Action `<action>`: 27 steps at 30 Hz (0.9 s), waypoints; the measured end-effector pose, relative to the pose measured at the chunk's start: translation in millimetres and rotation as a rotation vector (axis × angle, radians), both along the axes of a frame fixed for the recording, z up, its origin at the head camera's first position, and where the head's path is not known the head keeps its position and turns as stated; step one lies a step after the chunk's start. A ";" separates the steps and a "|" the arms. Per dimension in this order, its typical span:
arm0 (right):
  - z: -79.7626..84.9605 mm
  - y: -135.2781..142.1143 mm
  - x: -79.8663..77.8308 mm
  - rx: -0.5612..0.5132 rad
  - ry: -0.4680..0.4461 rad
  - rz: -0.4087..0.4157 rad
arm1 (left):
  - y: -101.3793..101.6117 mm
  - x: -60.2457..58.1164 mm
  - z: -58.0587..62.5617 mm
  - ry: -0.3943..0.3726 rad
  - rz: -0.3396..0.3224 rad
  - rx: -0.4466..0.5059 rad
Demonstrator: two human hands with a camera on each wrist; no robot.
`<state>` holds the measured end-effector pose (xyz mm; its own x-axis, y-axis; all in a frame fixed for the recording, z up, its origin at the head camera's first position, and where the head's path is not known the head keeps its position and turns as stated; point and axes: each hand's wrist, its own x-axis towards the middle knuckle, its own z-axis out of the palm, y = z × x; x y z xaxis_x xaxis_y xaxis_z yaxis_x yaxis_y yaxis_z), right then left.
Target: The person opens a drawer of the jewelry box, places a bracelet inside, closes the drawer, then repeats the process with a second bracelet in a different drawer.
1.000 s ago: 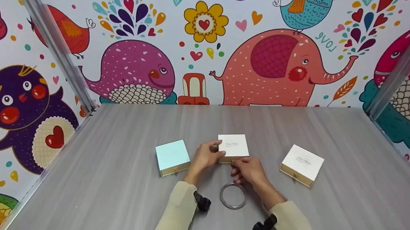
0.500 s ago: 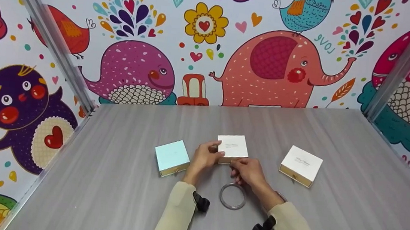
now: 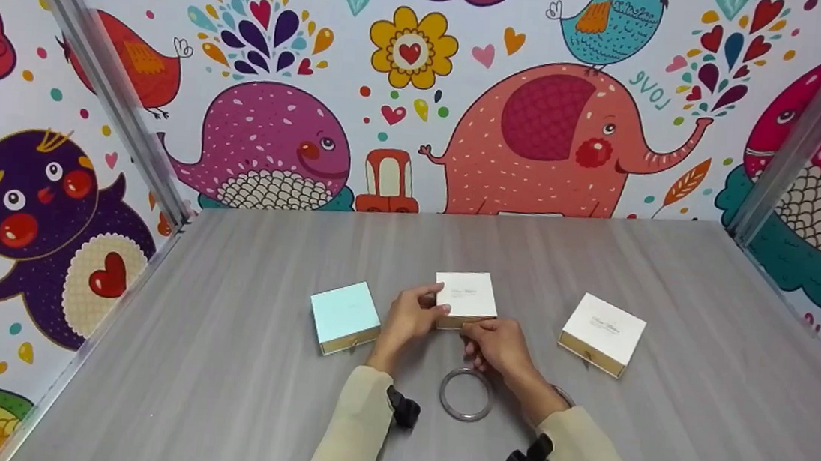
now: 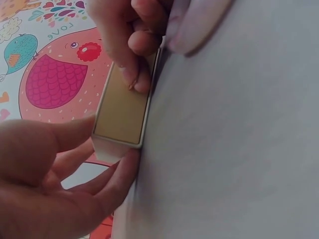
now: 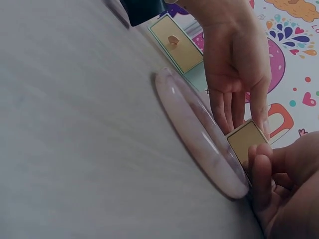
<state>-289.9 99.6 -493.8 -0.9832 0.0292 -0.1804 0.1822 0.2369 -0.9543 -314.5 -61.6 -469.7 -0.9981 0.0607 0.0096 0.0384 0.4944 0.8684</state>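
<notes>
A white box (image 3: 466, 294) with a gold drawer front (image 4: 122, 109) sits at mid-table. My left hand (image 3: 411, 315) holds its left side between thumb and fingers. At the drawer front, my right hand (image 3: 503, 347) pinches the small pull tab (image 4: 132, 85); the drawer looks shut. Just in front of that hand, a greyish translucent bangle (image 3: 442, 393) lies flat on the table. The right wrist view shows the bangle (image 5: 187, 132) large, pale and pinkish, close beside my right fingers.
A mint-green box (image 3: 346, 316) stands left of my left hand. Another white box (image 3: 604, 330) stands to the right, its tab facing me. Another thin ring (image 3: 563, 394) shows at my right wrist. The grey table (image 3: 214, 392) ends at a patterned wall (image 3: 405, 125).
Both hands stay on the white box, and the boxes and the bangle keep their places. Only a very slight shift of the head view shows.
</notes>
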 end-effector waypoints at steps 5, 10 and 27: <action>0.5 0.5 0.5 0.023 -0.006 -0.004 | 0.0 -0.2 0.6 -0.005 -0.004 0.001; 1.9 1.5 1.2 0.051 -0.013 0.016 | -0.3 0.3 1.0 -0.005 0.001 0.010; 5.1 5.5 3.2 0.118 0.007 0.071 | 0.1 -0.7 -0.6 -0.003 -0.002 -0.004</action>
<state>-286.7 105.1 -488.7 -0.9847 -0.0196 -0.1732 0.1546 0.3599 -0.9201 -315.2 -61.5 -470.3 -0.9980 0.0626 0.0065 0.0369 0.4981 0.8663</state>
